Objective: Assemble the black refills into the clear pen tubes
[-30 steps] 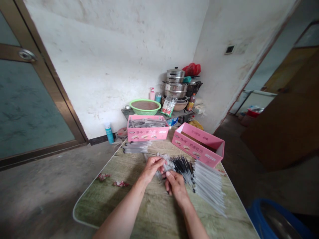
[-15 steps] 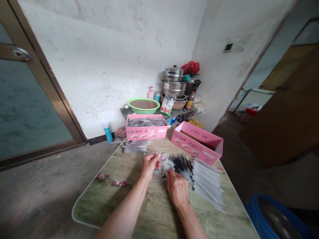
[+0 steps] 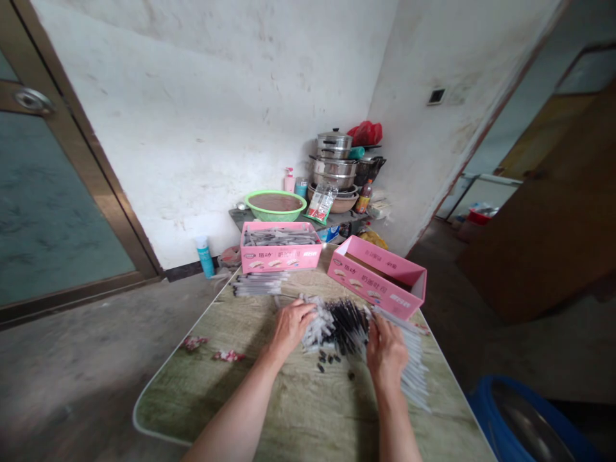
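My left hand (image 3: 291,326) rests at the left side of a heap of whitish, translucent pen caps (image 3: 317,327). Its fingers are bent together against the heap, and whatever lies beneath the fingertips is hidden. Over the near edge of a row of clear pen barrels (image 3: 414,366) is my right hand (image 3: 387,353), its fingers curled down where the barrels meet a dark bunch of black-tipped pieces (image 3: 347,324). What it grips there cannot be made out. Several small black plugs (image 3: 330,359) lie loose on the tabletop between the hands.
A pink box (image 3: 282,256) full of pens stands at the table's back, with a second pink box (image 3: 378,276) right of it. A bundle of pens (image 3: 260,283) lies before the first. Behind are a green basin (image 3: 276,206) and stacked pots (image 3: 334,160). A blue tub (image 3: 500,410) stands right.
My right hand has moved right, from the near edge of the cap heap to the clear barrels. Small black plugs now show where it was. My left hand has lowered onto the caps.
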Available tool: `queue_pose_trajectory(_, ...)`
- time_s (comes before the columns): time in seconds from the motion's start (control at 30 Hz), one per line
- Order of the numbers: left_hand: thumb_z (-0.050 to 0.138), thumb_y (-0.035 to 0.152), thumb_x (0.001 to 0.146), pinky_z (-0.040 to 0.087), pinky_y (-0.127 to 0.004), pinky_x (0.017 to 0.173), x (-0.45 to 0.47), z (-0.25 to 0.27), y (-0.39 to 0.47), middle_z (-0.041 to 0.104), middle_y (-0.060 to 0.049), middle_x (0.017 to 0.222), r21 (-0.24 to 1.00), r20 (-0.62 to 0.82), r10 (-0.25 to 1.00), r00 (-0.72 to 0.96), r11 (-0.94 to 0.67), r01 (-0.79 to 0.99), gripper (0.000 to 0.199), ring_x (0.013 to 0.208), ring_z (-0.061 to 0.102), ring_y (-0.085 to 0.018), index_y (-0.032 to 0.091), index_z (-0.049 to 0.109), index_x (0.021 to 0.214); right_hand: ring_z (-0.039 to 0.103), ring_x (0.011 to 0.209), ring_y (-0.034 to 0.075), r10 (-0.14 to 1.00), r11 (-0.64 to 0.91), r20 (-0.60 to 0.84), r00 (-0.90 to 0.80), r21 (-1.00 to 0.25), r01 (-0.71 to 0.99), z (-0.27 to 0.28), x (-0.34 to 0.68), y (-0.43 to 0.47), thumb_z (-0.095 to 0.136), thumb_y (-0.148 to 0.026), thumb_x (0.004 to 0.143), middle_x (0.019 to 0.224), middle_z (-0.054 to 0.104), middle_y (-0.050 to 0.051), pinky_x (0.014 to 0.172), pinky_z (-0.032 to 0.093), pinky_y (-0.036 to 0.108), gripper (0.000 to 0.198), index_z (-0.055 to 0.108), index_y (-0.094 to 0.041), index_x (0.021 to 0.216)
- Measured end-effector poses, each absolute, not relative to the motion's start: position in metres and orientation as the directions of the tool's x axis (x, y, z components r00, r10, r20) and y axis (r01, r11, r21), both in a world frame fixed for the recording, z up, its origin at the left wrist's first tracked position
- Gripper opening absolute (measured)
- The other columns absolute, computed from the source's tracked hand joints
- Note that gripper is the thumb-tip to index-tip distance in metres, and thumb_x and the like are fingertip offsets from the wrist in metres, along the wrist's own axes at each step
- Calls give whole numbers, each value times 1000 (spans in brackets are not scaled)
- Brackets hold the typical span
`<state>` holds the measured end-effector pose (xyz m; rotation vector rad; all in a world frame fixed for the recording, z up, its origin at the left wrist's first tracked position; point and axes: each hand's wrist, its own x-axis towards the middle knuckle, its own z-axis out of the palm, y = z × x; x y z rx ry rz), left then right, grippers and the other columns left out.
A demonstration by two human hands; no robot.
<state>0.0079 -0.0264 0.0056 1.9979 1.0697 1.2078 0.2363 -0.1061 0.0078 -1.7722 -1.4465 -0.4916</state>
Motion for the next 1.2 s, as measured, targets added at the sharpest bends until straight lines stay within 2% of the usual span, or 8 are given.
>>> queue_pose_trajectory(0.1,67,29,83,46,-29,80,8,2,-24,70,-7,93,747,453,828,332,-555,365,24,85,65,-22,28,76,105,57,81,27,610,-231,738,291,-185,955,5,268,-110,40,-33,96,85,71,14,70,35,37,40,76,-16,98)
queue_pose_trajectory(0.23,69,27,81,46,-30,83,11,0,-23,69,-7,93,744,472,817,332,-571,346,21,88,64,-23,26,77,101,53,80,29,685,-307,675,274,-74,949,-1,283,-113,44,-27,89,81,69,15,66,30,37,34,77,-18,95)
queue_pose_trajectory(0.3,66,26,83,46,-29,80,8,2,-21,69,-7,93,759,479,836,268,-547,352,23,86,64,-22,25,76,103,53,84,29,663,-291,698,269,-91,952,-2,281,-112,45,-27,88,89,70,15,69,31,38,34,76,-17,97)
queue_pose_trajectory(0.4,60,23,85,46,-29,78,-7,6,-15,70,-8,96,779,483,875,31,-446,440,24,85,64,-22,22,74,105,54,92,30,589,-198,767,257,-171,965,0,270,-110,46,-30,90,98,71,16,77,34,39,33,74,-15,98)
queue_pose_trajectory(0.57,59,23,85,44,-30,77,-34,5,-2,73,-8,92,708,303,925,-230,-57,704,18,85,67,-24,20,69,99,57,85,25,587,-48,775,235,-256,965,2,239,-106,43,-31,96,88,71,13,78,37,35,34,71,-13,92)
queue_pose_trajectory(0.67,64,33,82,42,-29,68,-37,4,-1,73,-6,81,618,158,957,-245,97,780,22,78,68,-25,22,64,101,56,78,23,620,27,762,186,-257,966,1,225,-106,43,-31,98,79,70,10,76,38,33,33,70,-13,90)
queue_pose_trajectory(0.8,68,34,77,40,-29,65,-33,3,-2,73,-6,79,547,71,980,-186,117,829,23,78,68,-25,23,62,96,56,76,23,616,70,767,180,-280,957,0,221,-107,42,-33,99,78,68,11,75,40,33,35,69,-13,90)
queue_pose_trajectory(1.2,70,25,73,40,-29,69,-31,-1,0,72,-5,76,643,68,983,-168,85,761,27,78,67,-24,22,64,99,56,75,22,632,128,755,177,-327,936,-2,219,-107,44,-32,98,77,68,11,74,43,34,31,68,-12,92)
